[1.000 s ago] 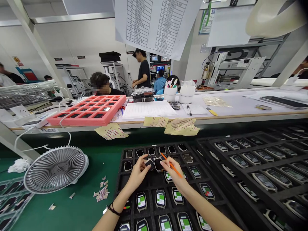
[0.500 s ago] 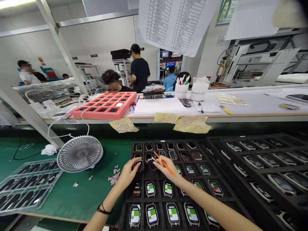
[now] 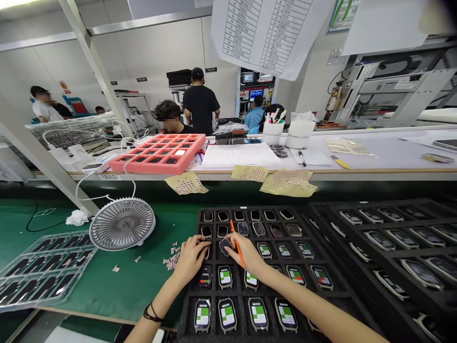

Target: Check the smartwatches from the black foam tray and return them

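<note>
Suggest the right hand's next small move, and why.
I'd probably ease the watch flat into the black tray slot around it: the right hand holds it there by its edge, and it looks tilted. That hand also holds an orange stick, so go gently.

Behind your station: pale grey panel wall, small dark rectangular sign plates on it, plus a round-marked warning sign far left. You're at a green-topped counter; past it, at a higher level, a white shelf with a tan front edge. Slanted white metal post on your left, pale horizontal rail up top. Bright ceiling light upper left corner. Centre back, you see a lit blue screen; to your right, a pale metal machine frame.
</note>
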Demonstrator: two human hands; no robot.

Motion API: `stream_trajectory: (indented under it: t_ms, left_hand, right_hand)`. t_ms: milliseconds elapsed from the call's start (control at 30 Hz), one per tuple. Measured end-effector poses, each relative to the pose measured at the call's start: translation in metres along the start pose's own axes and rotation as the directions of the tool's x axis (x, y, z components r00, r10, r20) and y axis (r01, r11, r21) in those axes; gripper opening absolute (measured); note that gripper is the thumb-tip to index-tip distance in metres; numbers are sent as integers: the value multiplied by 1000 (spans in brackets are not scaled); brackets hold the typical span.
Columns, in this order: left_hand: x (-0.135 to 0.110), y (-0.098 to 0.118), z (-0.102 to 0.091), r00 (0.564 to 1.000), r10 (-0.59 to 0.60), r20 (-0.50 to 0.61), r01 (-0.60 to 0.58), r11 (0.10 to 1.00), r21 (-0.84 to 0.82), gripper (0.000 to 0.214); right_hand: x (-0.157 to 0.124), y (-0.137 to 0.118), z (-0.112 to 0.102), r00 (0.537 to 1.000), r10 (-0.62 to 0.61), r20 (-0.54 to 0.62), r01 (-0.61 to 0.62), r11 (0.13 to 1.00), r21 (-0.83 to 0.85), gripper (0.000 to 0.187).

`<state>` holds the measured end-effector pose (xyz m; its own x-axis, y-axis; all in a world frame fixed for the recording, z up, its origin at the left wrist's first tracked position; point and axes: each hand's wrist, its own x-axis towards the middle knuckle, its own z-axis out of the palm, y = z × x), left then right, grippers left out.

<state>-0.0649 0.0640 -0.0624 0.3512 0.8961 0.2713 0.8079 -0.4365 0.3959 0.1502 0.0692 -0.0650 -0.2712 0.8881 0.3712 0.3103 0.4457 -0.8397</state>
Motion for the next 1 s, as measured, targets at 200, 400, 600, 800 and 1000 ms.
stream_trajectory:
  t_ms: [200, 400, 600, 800, 1000]
  left_hand:
    - [7, 19, 4, 990, 137, 28, -137, 991, -14, 26]
    - [33, 47, 20, 989, 84, 119, -96, 991, 92, 28]
    - [40, 49, 16, 946, 180, 270, -208, 975, 80, 25]
    - [36, 52, 5, 934, 273, 232, -295, 953, 67, 22]
    - [53, 102, 34, 916, 318, 245, -342, 938, 61, 26]
  right_hand:
    - [-3, 2, -47, 997, 79, 25, -70, 962, -263, 26]
    - [-19, 21, -103, 947, 294, -131, -296, 631, -717, 28]
    - [-38, 35, -116, 924, 349, -154, -347, 602, -719, 24]
    - [-41, 49, -119, 914, 365, -177, -387, 653, -651, 24]
    - [-42, 53, -127, 924, 356, -142, -376, 767, -520, 26]
